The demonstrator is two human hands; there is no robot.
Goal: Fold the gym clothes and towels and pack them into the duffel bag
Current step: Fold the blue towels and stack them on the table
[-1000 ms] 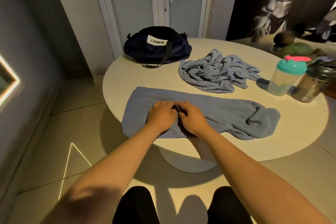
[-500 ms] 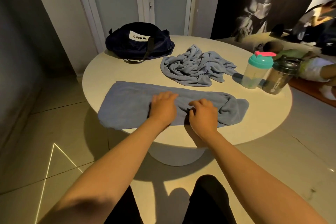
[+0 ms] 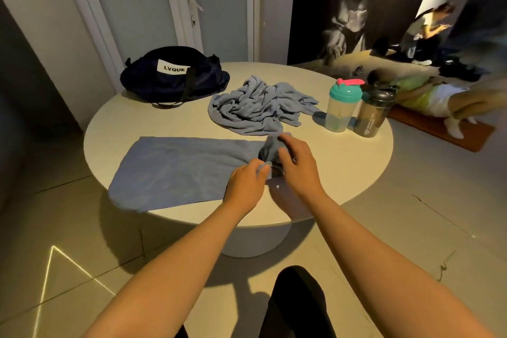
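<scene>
Two bare forearms reach over a round pale table (image 3: 343, 164), the hands meeting at the right end of a blue towel (image 3: 178, 170). The left hand (image 3: 248, 181) pinches the towel's near edge with curled fingers. The right hand (image 3: 297, 164) curls around the bunched-up end just beyond. The rest of the towel lies flat, its left corner drooping off the table. Behind sit a crumpled second towel (image 3: 258, 110), a navy duffel bag (image 3: 175, 82) marked LVQUE, a teal-lidded shaker (image 3: 344, 104) and a dark shaker (image 3: 375, 112), before a white door (image 3: 219, 3) and tiled floor (image 3: 55, 214).
</scene>
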